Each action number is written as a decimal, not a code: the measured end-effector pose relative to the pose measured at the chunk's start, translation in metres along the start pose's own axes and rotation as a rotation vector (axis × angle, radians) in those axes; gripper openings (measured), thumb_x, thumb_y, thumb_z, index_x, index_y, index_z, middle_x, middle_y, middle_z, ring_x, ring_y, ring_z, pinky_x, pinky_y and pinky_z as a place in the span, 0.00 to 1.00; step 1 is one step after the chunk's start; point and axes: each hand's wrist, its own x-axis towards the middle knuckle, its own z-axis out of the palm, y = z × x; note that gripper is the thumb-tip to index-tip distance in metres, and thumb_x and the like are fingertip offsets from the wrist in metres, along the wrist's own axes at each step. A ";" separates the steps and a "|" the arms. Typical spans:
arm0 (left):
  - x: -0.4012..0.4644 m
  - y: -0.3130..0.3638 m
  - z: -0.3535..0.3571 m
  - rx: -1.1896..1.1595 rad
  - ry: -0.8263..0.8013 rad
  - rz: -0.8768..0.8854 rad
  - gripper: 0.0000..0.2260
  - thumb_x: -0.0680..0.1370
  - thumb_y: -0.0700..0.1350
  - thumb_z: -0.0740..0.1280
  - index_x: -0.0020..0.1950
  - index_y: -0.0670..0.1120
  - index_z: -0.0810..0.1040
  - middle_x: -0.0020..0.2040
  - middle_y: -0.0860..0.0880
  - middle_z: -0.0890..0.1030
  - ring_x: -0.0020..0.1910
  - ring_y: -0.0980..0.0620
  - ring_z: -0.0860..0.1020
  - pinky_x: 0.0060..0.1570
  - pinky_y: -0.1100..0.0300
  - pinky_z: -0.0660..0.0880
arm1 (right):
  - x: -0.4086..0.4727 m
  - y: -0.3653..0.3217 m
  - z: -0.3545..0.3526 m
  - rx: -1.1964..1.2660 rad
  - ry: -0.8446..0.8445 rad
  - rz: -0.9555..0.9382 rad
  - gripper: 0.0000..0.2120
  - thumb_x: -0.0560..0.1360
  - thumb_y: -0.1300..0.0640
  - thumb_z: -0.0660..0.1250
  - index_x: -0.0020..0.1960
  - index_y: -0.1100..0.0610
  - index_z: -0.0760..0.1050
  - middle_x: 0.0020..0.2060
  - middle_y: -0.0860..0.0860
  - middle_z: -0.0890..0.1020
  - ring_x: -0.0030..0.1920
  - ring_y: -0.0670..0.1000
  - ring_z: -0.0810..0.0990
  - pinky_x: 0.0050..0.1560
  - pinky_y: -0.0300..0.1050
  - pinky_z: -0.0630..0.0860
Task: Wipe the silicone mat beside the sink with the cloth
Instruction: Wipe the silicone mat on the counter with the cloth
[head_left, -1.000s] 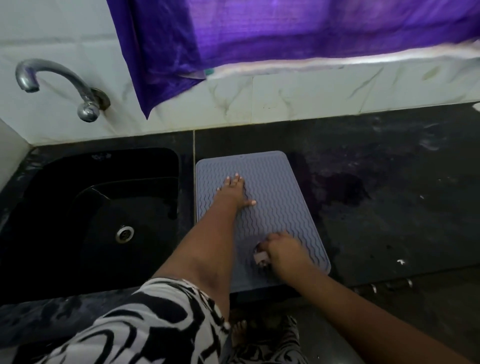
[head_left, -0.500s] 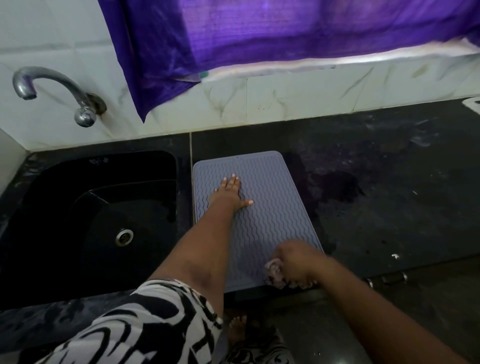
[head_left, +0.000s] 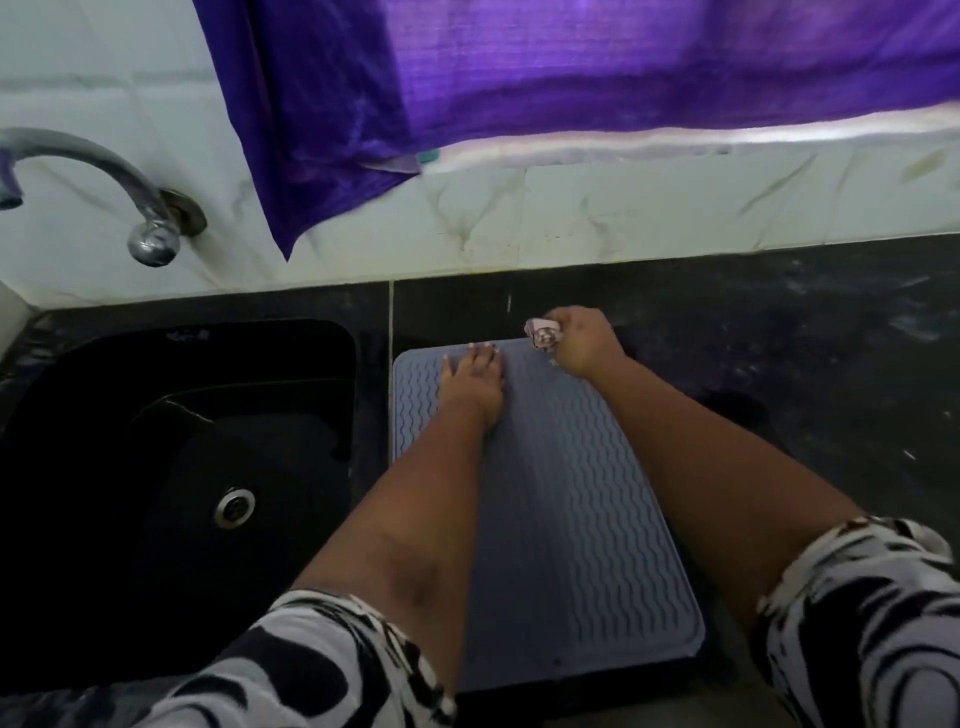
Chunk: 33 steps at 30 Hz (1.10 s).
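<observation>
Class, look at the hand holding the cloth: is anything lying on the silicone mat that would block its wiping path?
No loose objects lie on the silicone mat. Only the left hand, pressed flat near its far edge, covers part of it, beside the right hand gripping the cloth.

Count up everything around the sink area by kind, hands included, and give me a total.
Hands: 2, the left hand flat on the mat, the right hand gripping the cloth
Mat: 1
Cloth: 1
Sink: 1
Tap: 1
Curtain: 1
Total: 7
</observation>
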 end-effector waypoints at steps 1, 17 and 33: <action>0.003 -0.003 0.009 -0.052 0.032 0.000 0.24 0.84 0.49 0.48 0.80 0.48 0.48 0.81 0.49 0.48 0.79 0.49 0.45 0.76 0.44 0.40 | 0.012 0.001 0.010 -0.029 0.000 0.005 0.08 0.73 0.60 0.69 0.51 0.53 0.80 0.47 0.55 0.83 0.49 0.56 0.81 0.51 0.50 0.79; 0.001 -0.003 0.024 -0.139 0.192 -0.035 0.25 0.83 0.50 0.48 0.80 0.51 0.51 0.80 0.54 0.52 0.78 0.53 0.52 0.76 0.48 0.43 | -0.113 0.012 0.041 -0.342 -0.247 0.006 0.11 0.73 0.57 0.68 0.55 0.55 0.82 0.52 0.55 0.82 0.53 0.55 0.79 0.52 0.45 0.75; 0.002 -0.005 0.028 -0.074 0.196 -0.021 0.28 0.82 0.59 0.48 0.80 0.51 0.50 0.80 0.53 0.51 0.78 0.52 0.50 0.76 0.47 0.45 | -0.115 0.004 0.051 -0.397 -0.252 -0.032 0.22 0.76 0.55 0.65 0.69 0.54 0.70 0.65 0.55 0.73 0.66 0.57 0.67 0.66 0.47 0.65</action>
